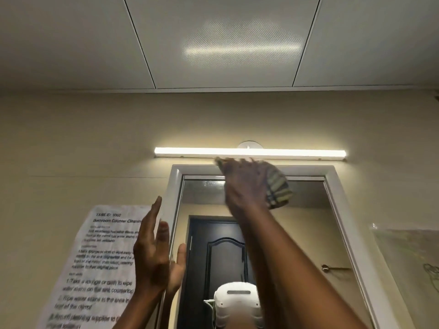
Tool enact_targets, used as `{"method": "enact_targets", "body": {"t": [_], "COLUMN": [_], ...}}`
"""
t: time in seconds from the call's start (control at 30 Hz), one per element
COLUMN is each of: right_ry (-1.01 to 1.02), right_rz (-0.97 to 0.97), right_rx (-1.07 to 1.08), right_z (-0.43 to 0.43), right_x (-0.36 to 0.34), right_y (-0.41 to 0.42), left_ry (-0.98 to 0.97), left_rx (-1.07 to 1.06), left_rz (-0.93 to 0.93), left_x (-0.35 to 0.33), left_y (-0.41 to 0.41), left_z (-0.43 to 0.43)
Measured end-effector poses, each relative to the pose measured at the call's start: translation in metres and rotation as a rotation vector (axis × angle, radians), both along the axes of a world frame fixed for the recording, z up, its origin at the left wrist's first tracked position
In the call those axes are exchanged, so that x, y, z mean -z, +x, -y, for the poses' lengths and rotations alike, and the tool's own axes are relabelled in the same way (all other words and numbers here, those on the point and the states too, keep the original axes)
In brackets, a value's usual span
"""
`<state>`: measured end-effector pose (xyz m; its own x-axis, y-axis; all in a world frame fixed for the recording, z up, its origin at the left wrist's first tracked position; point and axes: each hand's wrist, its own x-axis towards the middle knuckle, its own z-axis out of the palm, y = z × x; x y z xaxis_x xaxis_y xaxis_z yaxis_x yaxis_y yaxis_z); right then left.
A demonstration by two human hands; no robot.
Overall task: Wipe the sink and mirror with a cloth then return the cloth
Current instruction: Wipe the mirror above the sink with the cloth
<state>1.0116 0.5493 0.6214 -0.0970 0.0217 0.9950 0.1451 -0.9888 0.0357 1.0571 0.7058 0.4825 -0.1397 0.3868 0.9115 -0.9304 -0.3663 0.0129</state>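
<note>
A white-framed mirror (308, 210) hangs on the beige wall and reflects a dark door. My right hand (244, 186) presses a bunched green-and-yellow striped cloth (279, 192) against the glass at the mirror's top edge. The cloth is blurred. My left hand (152, 252) is raised flat, fingers apart, against the mirror's left frame and holds nothing. The sink is out of view.
A lit tube lamp (249, 153) runs just above the mirror. A printed task sheet (95, 264) is taped to the wall left of the mirror. A clear plastic sheet (411, 252) hangs at the right. The white head camera (237, 302) shows in the reflection.
</note>
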Motion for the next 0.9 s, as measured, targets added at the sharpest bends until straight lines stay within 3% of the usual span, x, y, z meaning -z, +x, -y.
{"method": "enact_targets", "body": {"t": [0.2,0.3,0.4,0.57,0.67,0.73,0.8,0.9], "right_ry": [-0.384,-0.567,-0.642,-0.83,-0.937,-0.9,-0.721,-0.52], "right_rz": [-0.191,-0.29,-0.434,-0.392,-0.403,-0.397,-0.386,-0.199], "right_rx": [-0.129,-0.086,-0.231,-0.174,-0.092,-0.036,-0.036,0.023], "right_z": [-0.093,-0.1,-0.087,-0.06,-0.039,-0.033,-0.026,-0.013], "right_x": [0.023,0.048,0.074,0.141,0.137,0.108,0.063,0.017], "right_y": [0.015,0.016,0.012,0.017,0.016,0.011,0.006,0.004], "left_ry": [-0.004,-0.049,-0.105,-0.219,-0.157,-0.112,-0.057,0.028], "left_rx": [0.031,0.05,0.115,0.527,0.604,0.61,0.57,0.518], "left_rz": [0.093,0.108,0.192,0.13,0.01,-0.097,-0.175,-0.2], "left_x": [0.001,0.002,0.005,0.001,0.001,-0.004,-0.007,-0.007], "left_y": [-0.009,-0.01,-0.008,-0.005,-0.001,-0.003,-0.007,-0.016], "left_z": [0.003,0.002,-0.001,-0.017,-0.035,-0.045,-0.051,-0.057]}}
